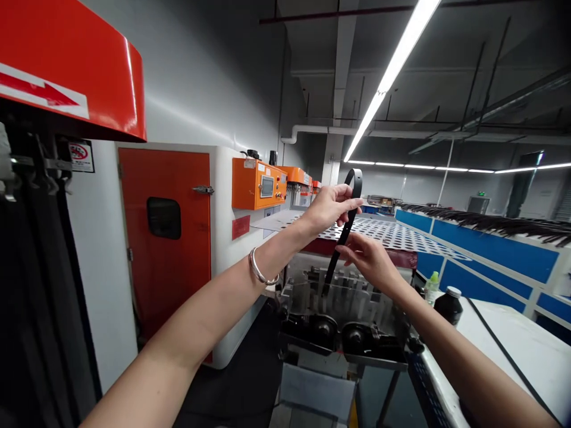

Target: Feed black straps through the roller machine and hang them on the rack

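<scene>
A narrow black strap, which looks like a belt, curves over at the top and hangs down at a slant. My left hand, with a silver bangle at the wrist, pinches it near the upper bend. Lower down, my right hand has its thumb and fingers closed at the strap's edge. The strap's lower end reaches into a dark machine with metal guides and two round parts at its front. Whether the machine grips that end cannot be made out.
Behind the machine lies a perforated white sheet. To the right, a dark bottle and a green-capped bottle stand by a white tabletop. Many dark straps lie on a blue-sided bench. Left are an orange door and control box.
</scene>
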The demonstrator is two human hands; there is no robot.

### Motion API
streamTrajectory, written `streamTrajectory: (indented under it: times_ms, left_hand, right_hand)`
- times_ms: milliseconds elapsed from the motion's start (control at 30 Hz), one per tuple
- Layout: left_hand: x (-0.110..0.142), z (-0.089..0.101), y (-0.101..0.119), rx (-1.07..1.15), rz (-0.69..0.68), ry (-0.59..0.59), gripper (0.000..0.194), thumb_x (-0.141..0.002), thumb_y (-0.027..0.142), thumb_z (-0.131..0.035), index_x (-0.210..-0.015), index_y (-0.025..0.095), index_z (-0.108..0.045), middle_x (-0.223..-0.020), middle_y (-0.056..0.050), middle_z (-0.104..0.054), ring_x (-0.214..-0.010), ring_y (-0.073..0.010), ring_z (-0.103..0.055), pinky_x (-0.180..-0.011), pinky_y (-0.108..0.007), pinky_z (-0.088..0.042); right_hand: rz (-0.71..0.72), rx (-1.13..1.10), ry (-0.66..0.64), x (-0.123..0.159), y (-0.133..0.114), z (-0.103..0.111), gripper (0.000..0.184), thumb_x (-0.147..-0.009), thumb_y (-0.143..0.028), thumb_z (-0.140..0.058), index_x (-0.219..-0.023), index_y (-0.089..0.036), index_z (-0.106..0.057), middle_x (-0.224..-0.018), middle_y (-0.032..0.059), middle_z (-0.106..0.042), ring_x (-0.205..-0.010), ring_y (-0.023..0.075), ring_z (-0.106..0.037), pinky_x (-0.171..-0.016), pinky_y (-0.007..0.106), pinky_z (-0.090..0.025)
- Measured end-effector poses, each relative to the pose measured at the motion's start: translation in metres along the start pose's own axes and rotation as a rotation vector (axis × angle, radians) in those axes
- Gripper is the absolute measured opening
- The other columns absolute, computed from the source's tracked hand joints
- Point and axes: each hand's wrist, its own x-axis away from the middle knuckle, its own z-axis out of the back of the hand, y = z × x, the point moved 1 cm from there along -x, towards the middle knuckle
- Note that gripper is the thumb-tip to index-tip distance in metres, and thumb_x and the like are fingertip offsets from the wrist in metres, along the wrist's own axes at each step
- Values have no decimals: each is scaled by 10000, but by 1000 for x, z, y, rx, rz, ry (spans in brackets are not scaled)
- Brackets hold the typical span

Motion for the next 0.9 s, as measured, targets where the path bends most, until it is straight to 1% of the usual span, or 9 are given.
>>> streamTrajectory:
  times_ms: [167,333,433,500,533,600,700,800,900]
  left_hand:
    - [18,-1,-21,-13,2,-1,126,-856,235,-585,-783,141,-547,-748,-5,-608,-465,-20,-469,-430,-183,-384]
    - [28,-3,-35,-36,84,2,148,-852,274,-599,-773,157,-555,-587,44,-520,-420,-35,-451,-393,-181,-352]
    - [30,-6,-43,-29,70,-4,142,-847,278,-600,-779,158,-564,-674,10,-578,-444,-37,-465,-403,-187,-370]
    - [30,-7,-48,-18,48,1,161,-847,304,-600,-784,159,-567,-749,-18,-616,-466,-38,-479,-412,-191,-379]
    - [30,-7,-50,-18,40,2,178,-849,323,-600,-783,161,-569,-745,-20,-617,-469,-41,-484,-415,-193,-381]
    - [29,-8,-51,-28,37,4,202,-855,350,-593,-774,167,-569,-665,-3,-589,-452,-48,-485,-418,-199,-380]
    - [29,-9,-51,-53,48,6,198,-858,339,-585,-752,175,-557,-539,31,-514,-422,-61,-477,-418,-209,-374]
    - [30,-12,-52,-88,50,-7,210,-855,320,-578,-706,177,-540,-521,27,-507,-443,-78,-493,-424,-218,-377]
    - [35,-17,-58,-150,81,-34,243,-853,305,-572,-652,180,-516,-510,34,-501,-430,-77,-477,-430,-227,-367]
  right_hand:
    - [-7,15,-16,4,2,-6,251,-909,-436,-539,-789,-218,-511,-733,17,-611,-647,168,-602,-596,291,-537]
    - [-9,71,-38,13,12,-13,205,-935,-375,-501,-801,-220,-505,-741,27,-652,-674,183,-627,-629,284,-496]
    - [5,149,-46,16,17,-14,190,-941,-325,-488,-785,-216,-487,-737,25,-650,-682,180,-607,-634,276,-453]
    - [25,207,-39,16,18,-13,194,-939,-298,-485,-765,-215,-471,-728,21,-638,-669,174,-586,-626,273,-423]
    - [38,233,-34,17,18,-11,194,-937,-286,-483,-757,-215,-468,-726,21,-635,-664,173,-579,-625,273,-412]
    - [59,271,-37,17,15,-7,195,-934,-263,-478,-747,-214,-464,-729,22,-634,-658,170,-578,-623,274,-398]
    - [49,272,-76,20,13,-1,198,-937,-249,-470,-743,-215,-449,-739,18,-628,-658,166,-601,-615,267,-397]
    - [3,281,-127,25,17,2,216,-945,-262,-465,-737,-218,-429,-723,7,-606,-654,162,-601,-610,264,-391]
    - [-24,383,-170,35,24,6,202,-943,-285,-484,-757,-208,-474,-747,15,-604,-669,165,-575,-618,273,-376]
